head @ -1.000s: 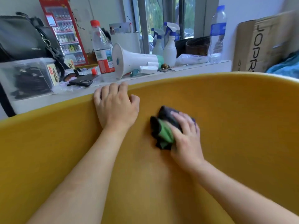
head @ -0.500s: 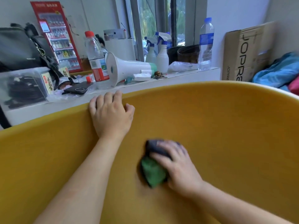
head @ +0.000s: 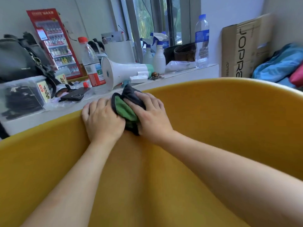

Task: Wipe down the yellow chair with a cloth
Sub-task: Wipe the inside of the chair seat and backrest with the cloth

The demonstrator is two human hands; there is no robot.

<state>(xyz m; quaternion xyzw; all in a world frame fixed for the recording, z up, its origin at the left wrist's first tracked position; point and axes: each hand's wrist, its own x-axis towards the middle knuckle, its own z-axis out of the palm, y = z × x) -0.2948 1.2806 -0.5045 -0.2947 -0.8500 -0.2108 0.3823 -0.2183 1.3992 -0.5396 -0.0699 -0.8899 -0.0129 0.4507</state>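
The yellow chair [head: 221,122] fills the lower view, its curved back rim running across the middle. A crumpled cloth [head: 127,108], dark grey with a green side, lies against the top of the backrest at the rim. My right hand [head: 150,114] presses on the cloth, fingers curled over its dark part. My left hand [head: 102,119] rests on the backrest just left of the cloth, fingertips hooked over the rim, its thumb side touching the cloth.
Behind the chair a white ledge [head: 188,72] holds a white megaphone [head: 121,74], water bottles [head: 92,64], spray bottles [head: 158,54], a phone [head: 74,96] and a clear box [head: 21,95]. A cardboard box [head: 242,46] and blue fabric [head: 278,64] stand at the right.
My right hand slid the cloth down the backrest, then up to the rim beside my left hand. The left hand stayed on the rim.
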